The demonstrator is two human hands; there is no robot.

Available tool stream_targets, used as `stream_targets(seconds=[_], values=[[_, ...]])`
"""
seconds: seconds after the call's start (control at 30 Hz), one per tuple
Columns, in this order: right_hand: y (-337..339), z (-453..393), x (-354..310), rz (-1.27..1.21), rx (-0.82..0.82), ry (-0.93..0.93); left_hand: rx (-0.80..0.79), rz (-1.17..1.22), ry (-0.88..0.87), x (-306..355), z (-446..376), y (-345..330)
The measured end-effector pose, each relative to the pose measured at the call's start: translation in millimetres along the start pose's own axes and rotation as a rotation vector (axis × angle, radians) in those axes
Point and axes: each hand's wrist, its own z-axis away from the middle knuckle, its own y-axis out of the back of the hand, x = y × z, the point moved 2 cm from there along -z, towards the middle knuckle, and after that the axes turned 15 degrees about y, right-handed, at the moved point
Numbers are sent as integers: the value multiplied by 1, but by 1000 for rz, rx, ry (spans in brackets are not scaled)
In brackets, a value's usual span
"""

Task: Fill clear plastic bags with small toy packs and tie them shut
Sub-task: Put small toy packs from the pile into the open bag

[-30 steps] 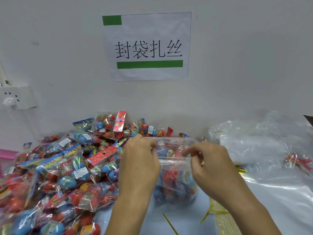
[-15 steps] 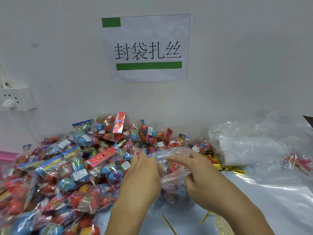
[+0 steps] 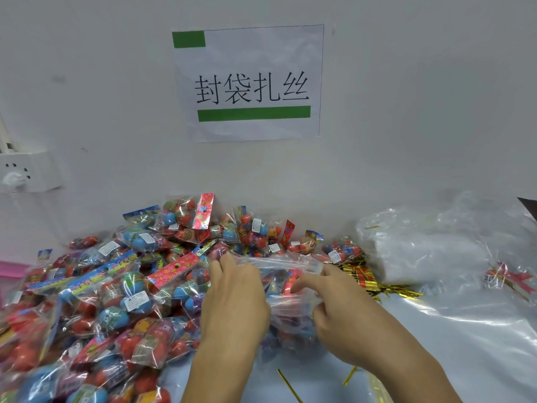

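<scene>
A clear plastic bag [image 3: 290,303] holding several red and blue toy packs sits on the table between my hands. My left hand [image 3: 235,298] grips the bag's open top on the left side. My right hand [image 3: 343,312] pinches the top on the right, forefinger stretched across the film. The bag's mouth [image 3: 284,261] is gathered and folded toward me. A big heap of loose toy packs [image 3: 122,286] fills the left half of the table. Gold twist ties [image 3: 369,283] lie in a pile just right of the bag, and loose ones [image 3: 286,385] lie near my wrists.
A stack of empty clear bags [image 3: 430,257] lies at the right against the wall. A tied toy pack with a red bow [image 3: 511,279] sits at the far right. A paper sign [image 3: 250,82] hangs on the wall, a socket [image 3: 26,170] at left.
Both hands have dropped lower and drawn together, gathering the bag's top, which was held stretched wide a second ago. The bag has sunk toward the table.
</scene>
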Motion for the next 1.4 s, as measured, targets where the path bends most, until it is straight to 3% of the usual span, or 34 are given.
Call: stream_targets(seconds=[0.5,0.73,0.93,1.13,1.3,1.4], values=[[2,0,0,5,19,6,116,41,38,2,1,-4],[1,0,-2,-1,13,15,-11,-31,44,1,0,-17],[1,0,-1,-7,26,17,75,6,63,-2,-3,-16],[3,0,1,-10,39,3,220,189,-29,3,-3,-4],[4,0,1,-11,67,21,-49,37,45,-2,-4,-9],[5,-1,0,-7,101,48,-81,21,97,-2,0,-2]])
